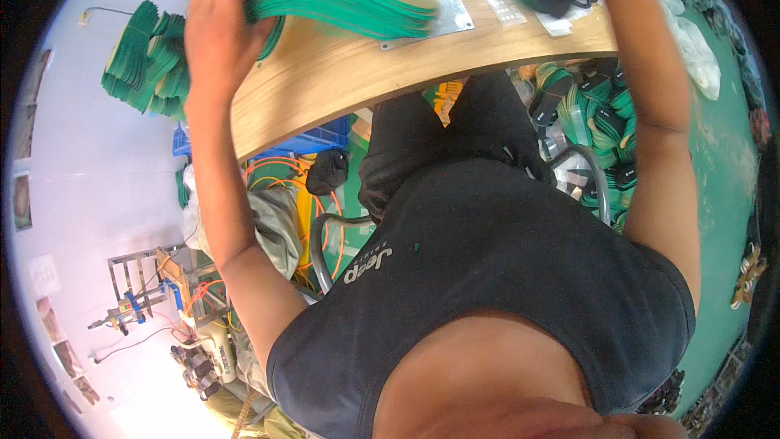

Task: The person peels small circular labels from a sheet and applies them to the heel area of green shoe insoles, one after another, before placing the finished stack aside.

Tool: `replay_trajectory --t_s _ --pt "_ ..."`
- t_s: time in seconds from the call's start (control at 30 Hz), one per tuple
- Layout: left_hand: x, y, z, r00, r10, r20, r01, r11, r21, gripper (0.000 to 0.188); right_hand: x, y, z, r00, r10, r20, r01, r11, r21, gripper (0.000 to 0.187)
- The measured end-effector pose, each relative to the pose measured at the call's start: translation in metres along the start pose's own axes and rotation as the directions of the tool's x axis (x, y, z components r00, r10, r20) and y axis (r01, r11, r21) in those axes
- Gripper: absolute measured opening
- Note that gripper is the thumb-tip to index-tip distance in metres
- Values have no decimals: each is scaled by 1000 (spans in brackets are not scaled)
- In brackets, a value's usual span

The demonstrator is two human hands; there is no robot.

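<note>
Rightward from the left grip (221, 23) juts a green insole stack (341, 5).

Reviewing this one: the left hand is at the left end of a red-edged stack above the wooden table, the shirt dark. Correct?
The head view shows the stack has green edges, not red. The left hand is at its left end above the wooden table, and the shirt is dark.
</note>
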State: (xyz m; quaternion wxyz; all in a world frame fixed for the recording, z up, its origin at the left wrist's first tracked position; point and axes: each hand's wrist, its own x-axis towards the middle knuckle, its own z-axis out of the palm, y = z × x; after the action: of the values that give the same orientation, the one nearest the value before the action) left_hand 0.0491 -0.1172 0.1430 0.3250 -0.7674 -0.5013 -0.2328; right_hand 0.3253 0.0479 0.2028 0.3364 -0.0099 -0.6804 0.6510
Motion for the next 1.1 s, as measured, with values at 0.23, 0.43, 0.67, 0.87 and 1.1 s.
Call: replay_trajectory --t_s 0.23,0.43,0.67,0.87,1.1 --pt "-52 14 9 986 12 -164 10 991 130 54 0 105 84 888 382 255 -446 851 277 49" --pt "-126 -6 8 966 -241 -99 242 970 2 57 19 101 103 832 325 449 -294 946 -139 82" --pt "-179 -9 13 709 -705 -11 461 476 -749 113 14 190 89 867 217 449 407 213 -888 110" --pt "-168 -3 34 887 -453 87 453 821 -347 130 34 170 92 823 130 553 495 312 -811 106" --pt "-160 -1 50 860 -496 122 510 819 -264 127 43 199 95 828 189 528 437 373 -818 112"
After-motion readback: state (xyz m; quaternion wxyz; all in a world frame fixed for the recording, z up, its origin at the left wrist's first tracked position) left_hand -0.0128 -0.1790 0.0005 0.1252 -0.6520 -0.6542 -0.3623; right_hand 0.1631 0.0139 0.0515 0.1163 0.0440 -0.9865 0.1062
